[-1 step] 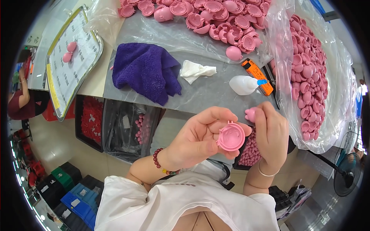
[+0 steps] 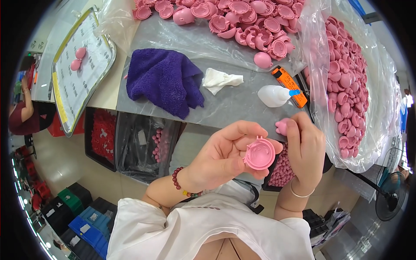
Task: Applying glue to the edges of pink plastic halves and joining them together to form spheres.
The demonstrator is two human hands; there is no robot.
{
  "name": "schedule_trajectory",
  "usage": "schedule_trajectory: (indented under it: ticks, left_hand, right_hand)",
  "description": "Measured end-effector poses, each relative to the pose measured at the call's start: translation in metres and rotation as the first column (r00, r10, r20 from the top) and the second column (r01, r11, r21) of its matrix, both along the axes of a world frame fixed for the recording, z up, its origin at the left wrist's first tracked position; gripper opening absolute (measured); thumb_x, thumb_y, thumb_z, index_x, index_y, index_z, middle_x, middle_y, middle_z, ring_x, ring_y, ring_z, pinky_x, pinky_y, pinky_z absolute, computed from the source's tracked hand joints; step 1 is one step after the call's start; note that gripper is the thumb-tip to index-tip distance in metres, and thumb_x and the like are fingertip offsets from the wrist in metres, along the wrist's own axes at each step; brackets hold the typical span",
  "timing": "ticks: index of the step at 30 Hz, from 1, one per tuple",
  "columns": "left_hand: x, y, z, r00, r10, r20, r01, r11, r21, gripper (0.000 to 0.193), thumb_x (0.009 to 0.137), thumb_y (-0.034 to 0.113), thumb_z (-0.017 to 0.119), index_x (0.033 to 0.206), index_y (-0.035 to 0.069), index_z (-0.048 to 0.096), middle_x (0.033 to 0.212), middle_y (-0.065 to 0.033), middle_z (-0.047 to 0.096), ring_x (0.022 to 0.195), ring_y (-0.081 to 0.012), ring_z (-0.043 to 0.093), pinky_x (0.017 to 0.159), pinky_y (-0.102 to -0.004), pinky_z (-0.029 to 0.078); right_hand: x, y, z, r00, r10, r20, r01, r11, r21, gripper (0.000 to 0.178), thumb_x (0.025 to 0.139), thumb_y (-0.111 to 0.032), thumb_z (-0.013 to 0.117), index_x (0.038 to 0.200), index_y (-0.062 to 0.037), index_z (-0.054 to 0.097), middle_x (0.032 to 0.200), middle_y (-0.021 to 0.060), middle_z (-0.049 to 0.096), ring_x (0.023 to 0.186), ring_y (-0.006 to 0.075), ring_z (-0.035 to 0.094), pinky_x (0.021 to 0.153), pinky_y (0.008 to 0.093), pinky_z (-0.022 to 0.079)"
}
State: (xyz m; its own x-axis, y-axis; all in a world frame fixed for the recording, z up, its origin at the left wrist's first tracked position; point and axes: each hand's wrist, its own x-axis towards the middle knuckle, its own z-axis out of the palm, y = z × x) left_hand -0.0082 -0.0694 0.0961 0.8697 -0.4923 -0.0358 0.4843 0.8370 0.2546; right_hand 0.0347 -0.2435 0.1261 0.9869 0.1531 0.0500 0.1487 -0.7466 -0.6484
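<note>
My left hand (image 2: 221,151) is closed around a round pink plastic half-shell (image 2: 260,154), its hollow, ringed inside turned up and small hinge lugs on its rim. To the right, the fingertips of my right hand (image 2: 305,149) pinch a small pink plastic piece (image 2: 282,126) with rounded bumps; most of its right side is hidden by the fingers. Both hands are in front of the table's near edge, close together but apart. Beyond them on the table stand a white squeeze bottle (image 2: 274,96) with a blue tip and an orange cutter-like tool (image 2: 289,86).
Pink shells (image 2: 242,19) are heaped at the back, and more fill a clear plastic bag (image 2: 377,86) at right. A purple cloth (image 2: 162,80) and white tissue (image 2: 221,80) lie on the table. Pink balls fill a bin (image 2: 281,171) below. A fan (image 2: 390,197) stands right.
My right hand has shifted very slightly, and the small pink piece in it has turned a little. The left hand and its half-shell have stayed in place.
</note>
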Motion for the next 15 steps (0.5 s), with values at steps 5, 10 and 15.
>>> schedule_trajectory:
  ticks: [5,10,15]
  left_hand:
    - [0.002,0.003,0.0,0.998,-0.038,-0.058,0.033,0.995,-0.091,0.052,0.073,0.017,0.064,0.115,0.005,0.036,0.11,-0.0202,0.049,0.074,-0.0221,0.06,0.061,-0.0265,0.048]
    - [0.002,0.003,0.005,0.994,0.052,0.094,-0.078,0.95,0.303,0.051,0.072,0.017,0.066,0.111,0.002,0.038,0.109,-0.023,0.049,0.084,-0.0206,0.058,0.07,-0.0288,0.048]
    - [0.003,0.006,0.005,0.961,0.137,0.24,-0.235,0.861,0.45,0.05,0.069,0.013,0.068,0.109,0.0,0.04,0.108,-0.0234,0.05,0.096,-0.0213,0.054,0.075,-0.0295,0.047]
  right_hand:
    - [-0.002,-0.005,0.011,0.989,0.043,0.139,-0.018,0.984,-0.176,0.017,0.069,-0.004,0.055,0.086,0.0002,0.056,0.075,0.0077,0.054,0.057,0.0151,0.048,0.049,0.0241,0.037]
    - [0.0,-0.005,0.011,0.948,0.21,0.239,-0.16,0.965,-0.209,0.032,0.06,0.0,0.059,0.092,-0.0004,0.057,0.091,0.0082,0.052,0.065,0.0171,0.049,0.051,0.0246,0.038]
    - [0.003,0.001,0.008,0.933,0.257,0.254,-0.245,0.966,-0.077,0.029,0.056,0.003,0.062,0.084,-0.0048,0.06,0.087,0.0073,0.054,0.073,0.0235,0.052,0.061,0.0318,0.043]
